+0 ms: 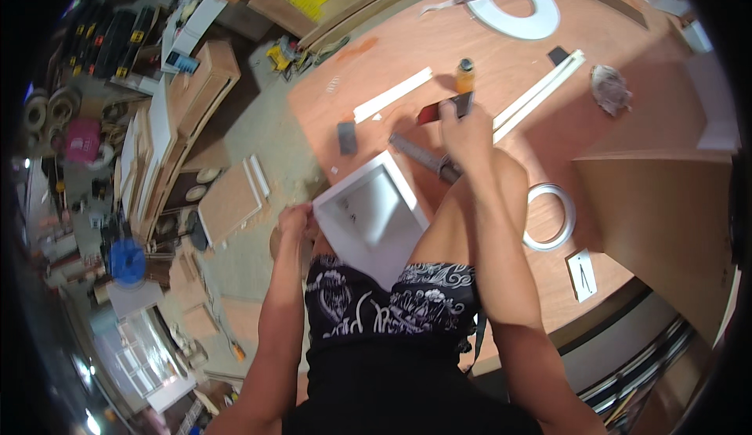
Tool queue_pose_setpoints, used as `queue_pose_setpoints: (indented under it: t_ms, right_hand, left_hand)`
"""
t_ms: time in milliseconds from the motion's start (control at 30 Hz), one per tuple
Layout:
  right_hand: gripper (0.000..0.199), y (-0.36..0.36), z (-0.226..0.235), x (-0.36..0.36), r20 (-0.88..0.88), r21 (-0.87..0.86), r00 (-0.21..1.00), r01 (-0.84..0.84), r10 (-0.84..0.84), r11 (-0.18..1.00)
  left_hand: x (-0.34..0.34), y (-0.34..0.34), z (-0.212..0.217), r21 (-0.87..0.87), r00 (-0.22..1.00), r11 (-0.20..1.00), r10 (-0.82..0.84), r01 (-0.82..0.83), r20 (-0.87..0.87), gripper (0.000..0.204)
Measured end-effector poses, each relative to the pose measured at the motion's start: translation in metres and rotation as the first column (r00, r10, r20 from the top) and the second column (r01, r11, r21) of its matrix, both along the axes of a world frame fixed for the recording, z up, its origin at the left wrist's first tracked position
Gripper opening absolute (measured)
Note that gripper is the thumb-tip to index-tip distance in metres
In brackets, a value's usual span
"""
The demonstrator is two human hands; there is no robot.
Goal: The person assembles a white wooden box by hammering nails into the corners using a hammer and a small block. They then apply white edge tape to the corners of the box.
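White box frame (374, 214) rests on knee, L hand (294, 220) gripping its left corner. R hand (464, 131) holds dark red block (443, 109) closed-fisted, far of frame. Step looks like sanding prep; next calls for block brought onto frame edge.

Bare plywood table (627, 133) lies open to my right of the right hand (466, 133). Ahead of it, an orange bottle (465, 75) and white strips (540, 94) block the way. A tape ring (551, 216) sits beside my raised knee (501, 176).
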State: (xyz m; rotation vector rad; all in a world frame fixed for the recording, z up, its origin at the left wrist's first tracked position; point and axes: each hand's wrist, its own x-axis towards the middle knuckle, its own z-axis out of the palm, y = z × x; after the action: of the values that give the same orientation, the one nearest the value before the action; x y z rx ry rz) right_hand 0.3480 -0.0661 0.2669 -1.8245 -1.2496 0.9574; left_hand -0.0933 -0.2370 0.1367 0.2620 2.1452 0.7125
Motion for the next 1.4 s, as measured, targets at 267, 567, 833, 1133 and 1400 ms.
queue_pose_setpoints:
  t_ms: [267,567,833,1133,1400]
  right_hand:
    - [0.039,0.002,-0.005,0.005,0.038,-0.032,0.996,-0.080,0.081,0.996]
    - [0.038,0.003,0.010,-0.002,0.003,-0.077,0.995,-0.102,0.103,0.992]
    - [0.033,0.003,0.005,-0.012,0.025,-0.053,0.981,-0.190,0.191,0.980]
    - [0.030,0.002,0.011,-0.015,0.044,-0.091,0.974,-0.219,0.224,0.971]
    - [0.036,-0.001,-0.001,-0.029,0.009,-0.087,0.980,-0.199,0.201,0.976]
  left_hand:
    - [0.010,-0.025,0.019,0.128,0.992,0.991,0.031,-0.047,0.120,0.014]
    - [0.039,-0.056,0.032,0.065,0.999,0.998,0.019,-0.021,0.028,0.013]
    - [0.017,-0.031,0.021,0.253,0.971,0.945,0.168,-0.208,0.170,0.012]
    - [0.023,-0.027,0.008,0.294,0.923,0.901,0.226,-0.319,0.310,0.028]
    - [0.012,-0.026,0.016,0.219,0.941,0.942,0.186,-0.253,0.284,0.031]
